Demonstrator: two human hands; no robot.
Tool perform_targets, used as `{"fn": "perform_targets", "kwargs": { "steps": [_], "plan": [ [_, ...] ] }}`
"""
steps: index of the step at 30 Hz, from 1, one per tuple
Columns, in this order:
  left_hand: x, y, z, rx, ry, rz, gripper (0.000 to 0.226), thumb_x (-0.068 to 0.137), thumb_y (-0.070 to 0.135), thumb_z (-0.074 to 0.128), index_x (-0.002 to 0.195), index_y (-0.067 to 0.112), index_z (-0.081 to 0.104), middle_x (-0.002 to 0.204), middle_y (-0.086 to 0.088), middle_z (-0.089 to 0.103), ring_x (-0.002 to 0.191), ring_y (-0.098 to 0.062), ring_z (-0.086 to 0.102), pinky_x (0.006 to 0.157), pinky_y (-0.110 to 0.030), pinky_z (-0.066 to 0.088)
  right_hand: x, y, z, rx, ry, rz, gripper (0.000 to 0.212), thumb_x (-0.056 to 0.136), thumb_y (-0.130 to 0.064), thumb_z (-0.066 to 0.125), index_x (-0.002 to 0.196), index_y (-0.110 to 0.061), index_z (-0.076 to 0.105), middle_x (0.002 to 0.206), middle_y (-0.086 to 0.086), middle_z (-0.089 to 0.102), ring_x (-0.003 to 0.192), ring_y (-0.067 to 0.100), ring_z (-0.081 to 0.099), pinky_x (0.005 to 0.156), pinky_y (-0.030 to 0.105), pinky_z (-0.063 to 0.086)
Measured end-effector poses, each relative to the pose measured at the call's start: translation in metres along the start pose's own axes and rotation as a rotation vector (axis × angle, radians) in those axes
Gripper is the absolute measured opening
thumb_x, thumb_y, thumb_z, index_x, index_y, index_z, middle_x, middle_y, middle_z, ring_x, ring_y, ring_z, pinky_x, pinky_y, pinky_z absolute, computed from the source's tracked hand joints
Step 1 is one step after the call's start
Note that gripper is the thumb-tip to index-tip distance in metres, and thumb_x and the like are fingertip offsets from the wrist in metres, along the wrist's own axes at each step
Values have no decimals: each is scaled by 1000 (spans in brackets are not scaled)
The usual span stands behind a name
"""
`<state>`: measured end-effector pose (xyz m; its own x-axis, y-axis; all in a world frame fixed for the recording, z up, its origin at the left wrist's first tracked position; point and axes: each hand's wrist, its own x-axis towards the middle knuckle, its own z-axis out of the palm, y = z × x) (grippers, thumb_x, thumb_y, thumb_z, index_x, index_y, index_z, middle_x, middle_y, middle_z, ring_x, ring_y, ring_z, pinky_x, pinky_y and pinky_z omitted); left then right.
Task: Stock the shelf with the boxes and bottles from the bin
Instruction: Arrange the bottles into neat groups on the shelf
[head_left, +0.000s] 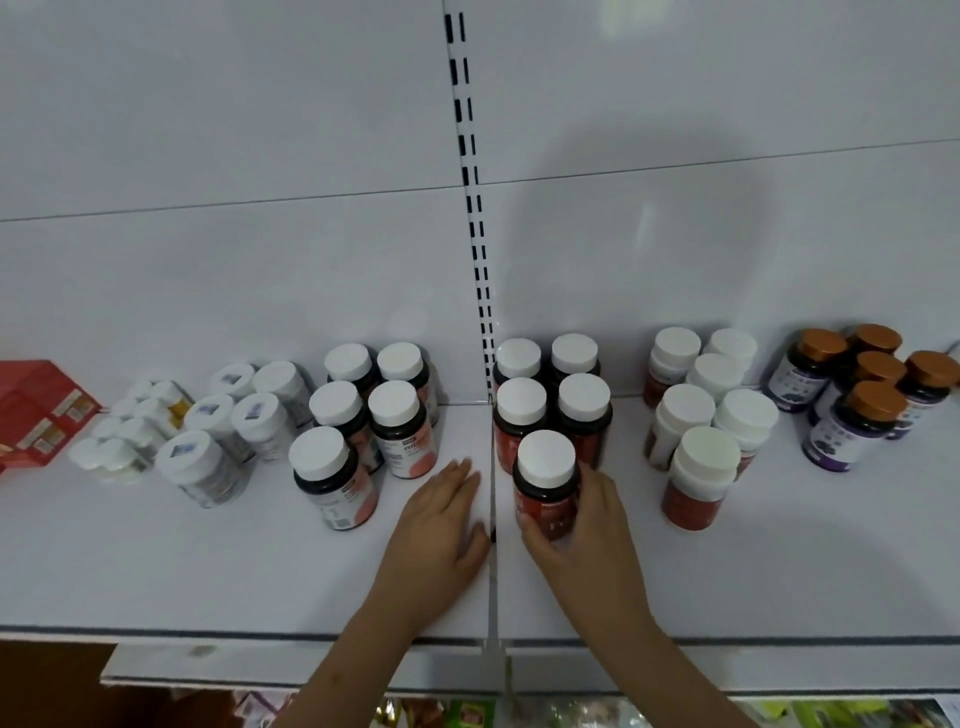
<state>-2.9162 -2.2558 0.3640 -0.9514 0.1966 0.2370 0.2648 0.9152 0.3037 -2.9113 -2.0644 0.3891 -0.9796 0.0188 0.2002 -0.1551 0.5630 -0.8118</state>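
Head view, looking down on the white shelf (208, 571). Landmark: the slotted upright (475, 218) on the back wall. Right hand (582, 530) wraps a red-labelled, white-capped bottle (546, 480) just right of the upright's foot, thumb and fingers curled round its lower body; bottle stands upright in front of four matching bottles (550, 395), touching or nearly so. Left hand (441, 525) lies flat on the shelf just left of the upright's line, fingers straight and together, holding nothing. Pink-labelled bottles (363, 415) stand further left of it. Bin not in view. Step in hand, by my reading: seating this bottle at the front of its group. Next move calls for letting go cleanly without tipping it.
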Motion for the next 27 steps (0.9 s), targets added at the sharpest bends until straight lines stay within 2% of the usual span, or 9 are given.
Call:
{"fn": "perform_targets", "kwargs": {
  "steps": [5,9,12,15,17,19,22,25,27],
  "plan": [
    [-2,0,-4,-65,-13,-16,64,97,44,43,153,16,32,160,2,28,148,-8,21,122,-31,21,1,-4,13,-39,-92,-98,78,77,-49,76,141,-20,42,134,-4,49,124,10,45,95,14,34],
    [-2,2,-4,-47,-9,-22,63,97,44,41,153,16,33,161,3,26,149,-8,19,122,-30,19,11,3,17,32,-72,-106,74,76,-46,77,138,-18,48,128,-3,54,119,13,51,97,23,43],
    [-3,2,-2,-18,2,-14,63,97,45,38,151,14,37,159,1,30,148,-10,23,122,-29,19,14,10,15,47,-97,-95,76,77,-58,68,138,-19,48,129,-5,55,120,11,52,100,32,47],
    [-7,4,-3,-56,39,-60,58,94,41,40,144,13,48,151,-1,45,140,-14,39,117,-30,32,9,13,9,75,-161,-103,71,82,-55,64,141,-22,44,133,-7,51,123,8,49,104,32,45],
    [-12,7,-11,-95,159,-107,43,91,32,42,123,15,64,128,2,63,116,-17,59,99,-28,49,1,15,-3,43,-154,-104,63,87,-47,66,141,-23,45,129,-10,50,118,5,50,102,22,44],
    [-17,16,-23,-132,316,-107,28,87,22,43,98,16,68,101,6,67,87,-15,64,76,-20,48,-11,18,-23,7,-87,-99,47,91,-42,63,134,-26,51,119,-16,52,106,-3,52,90,7,41],
    [-15,46,-38,-141,450,80,25,86,11,45,83,11,69,85,2,66,74,-14,59,68,-21,45,-26,25,-59,-46,115,-163,28,94,-40,53,114,-24,64,100,-19,58,89,-5,56,76,1,39],
    [-1,93,-39,-244,457,266,25,88,7,47,86,6,72,87,-3,67,76,-17,62,70,-22,48,-27,37,-95,-62,355,-225,23,95,-31,49,101,-16,67,92,-10,62,80,0,56,74,4,39],
    [11,127,-30,-364,398,312,24,91,10,50,102,7,70,99,-3,66,86,-16,63,72,-25,52,-15,45,-118,-1,478,-148,21,96,-29,48,102,-17,64,93,-6,62,82,2,56,76,7,41]
  ]
}}
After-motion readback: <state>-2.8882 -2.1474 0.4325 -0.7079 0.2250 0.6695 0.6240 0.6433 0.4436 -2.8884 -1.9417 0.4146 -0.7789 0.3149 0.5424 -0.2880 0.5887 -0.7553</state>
